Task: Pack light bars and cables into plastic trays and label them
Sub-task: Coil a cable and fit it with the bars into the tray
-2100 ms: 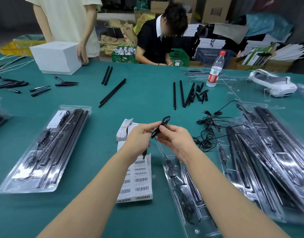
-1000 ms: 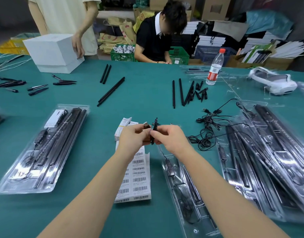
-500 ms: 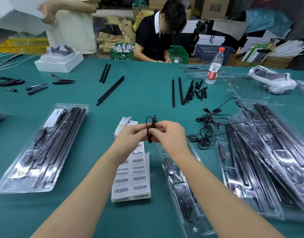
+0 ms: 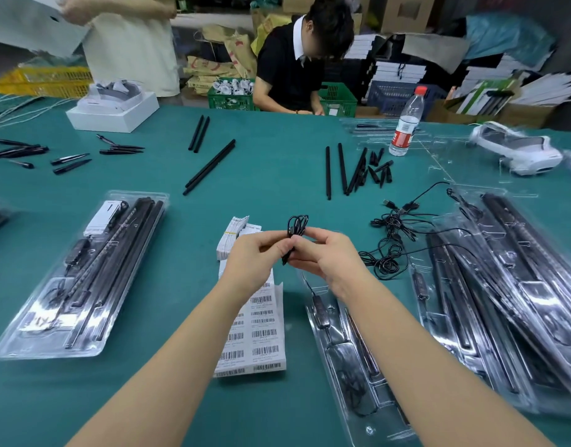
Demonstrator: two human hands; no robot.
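Above the green table, my left hand (image 4: 255, 256) and my right hand (image 4: 326, 256) together pinch a thin black cable (image 4: 296, 227) gathered into small loops that stick up above my fingers. Its lower end runs down to a black controller in the clear plastic tray (image 4: 379, 401) under my right forearm. Barcode label sheets (image 4: 261, 330) lie below my left wrist, with a banded stack of labels (image 4: 234, 232) beyond. A packed tray (image 4: 81, 272) with black light bars lies at the left. Several filled trays (image 4: 516, 285) overlap at the right.
Loose black cables (image 4: 390, 240) tangle right of my hands. Black bars (image 4: 210, 167) and short black pieces (image 4: 358, 169) lie scattered farther back. A water bottle (image 4: 405, 124), a white headset (image 4: 519, 150) and an open white box (image 4: 113, 108) stand at the far side, where two people work.
My hands have kept coiling the cable, and the loops above my fingers have grown. The standing person at the back left lifted the lid off the white box.
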